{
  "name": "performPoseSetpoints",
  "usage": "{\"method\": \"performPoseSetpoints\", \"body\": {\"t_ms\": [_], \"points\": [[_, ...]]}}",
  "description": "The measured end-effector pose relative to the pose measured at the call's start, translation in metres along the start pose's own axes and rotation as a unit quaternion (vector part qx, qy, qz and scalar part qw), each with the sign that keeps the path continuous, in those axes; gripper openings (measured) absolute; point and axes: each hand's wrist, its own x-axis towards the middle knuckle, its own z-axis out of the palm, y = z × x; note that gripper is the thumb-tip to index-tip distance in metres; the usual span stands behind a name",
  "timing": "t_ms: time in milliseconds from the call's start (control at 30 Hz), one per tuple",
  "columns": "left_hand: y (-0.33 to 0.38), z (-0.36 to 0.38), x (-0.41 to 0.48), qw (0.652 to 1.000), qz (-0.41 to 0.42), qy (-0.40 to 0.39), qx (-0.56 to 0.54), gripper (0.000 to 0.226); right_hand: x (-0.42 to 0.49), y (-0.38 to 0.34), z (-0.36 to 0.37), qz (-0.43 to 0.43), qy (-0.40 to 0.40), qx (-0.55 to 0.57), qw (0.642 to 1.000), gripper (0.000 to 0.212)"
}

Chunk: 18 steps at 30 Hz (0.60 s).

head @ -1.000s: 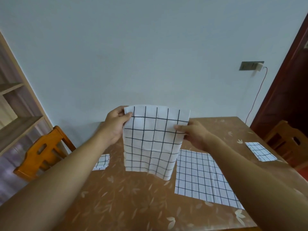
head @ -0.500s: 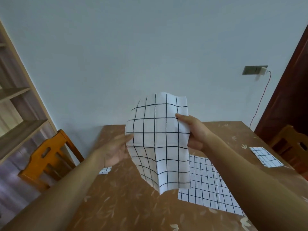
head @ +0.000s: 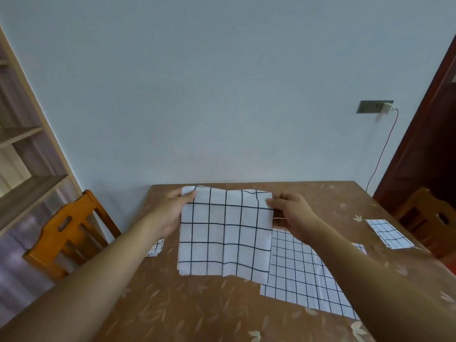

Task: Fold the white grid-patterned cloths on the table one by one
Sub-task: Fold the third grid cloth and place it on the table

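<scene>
While the white grid-patterned cloth is held up over the table, its two upper corners are pinched from either side: the left corner is gripped between the thumb and fingers of the left hand, and the right corner is gripped in the same way by the right hand. The cloth is seen hanging with a vertical crease down its middle; whether its lower edge touches the brown leaf-patterned tabletop cannot be told. An unfolded cloth is laid flat on the table, partly covered by the held one and crossed by the right forearm. A folded cloth is placed near the table's right edge, and a smaller folded cloth is partly hidden behind the left forearm. A wooden chair is set at the table's left and a second chair at its right. A wall socket with a red cable plugged in is mounted on the wall.
</scene>
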Motion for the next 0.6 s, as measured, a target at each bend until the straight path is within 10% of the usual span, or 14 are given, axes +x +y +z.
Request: {"method": "performPoseSetpoints", "body": {"t_ms": [600], "points": [[0.0047,0.0085,-0.0036,0.946,0.085,0.005,0.313,0.027,-0.0074,0.0022,-0.0048,-0.129,0.098,-0.191,0.968,0.026]]}}
